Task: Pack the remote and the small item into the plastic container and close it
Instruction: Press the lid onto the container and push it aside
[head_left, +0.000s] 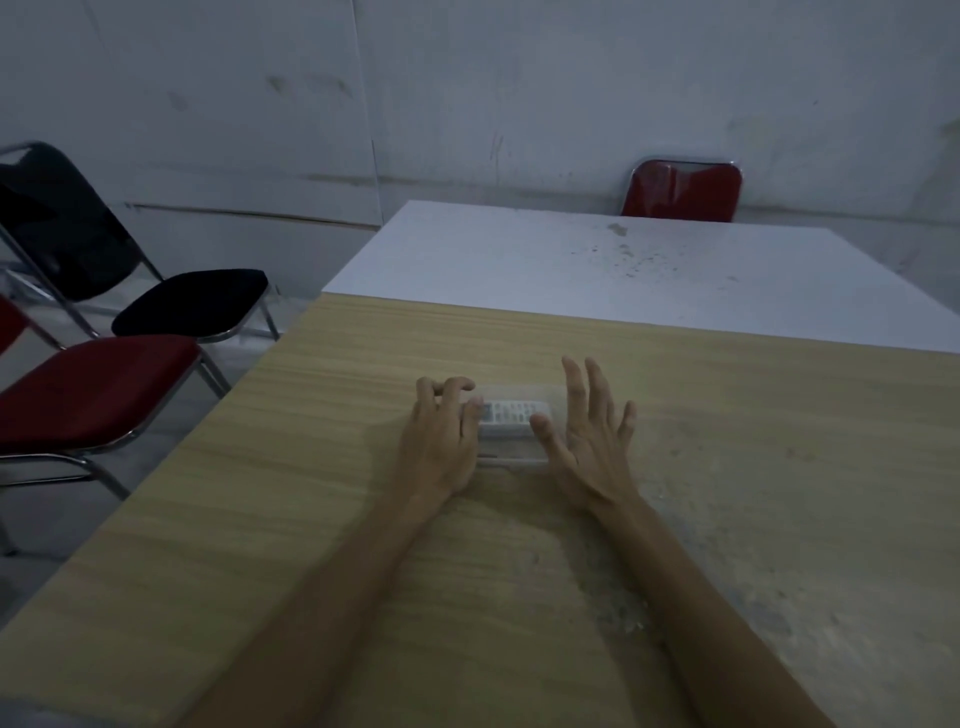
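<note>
Your clear plastic container (511, 434) sits on the wood-grain desk (322, 493), about midway between its left and right edges and well back from the near edge. A white remote (511, 412) with rows of small buttons shows through the container, lying lengthwise left to right. The small item cannot be made out (the picture is dim and the plastic is hazy), and whether the lid is fully seated cannot be told either.

Your left hand (441, 441) is at the container's left end, fingers curled over the top corner and touching it, clasping that end. Your right hand (589, 434) is at the right end with the fingers spread and straight, holding nothing, the thumb just beside the container's right side.

Behind the desk's far edge is a white tabletop (623, 265). A red chair (683, 189) stands behind it, and a black chair (156, 291) and another red chair (93, 395) stand off the desk's left edge.
</note>
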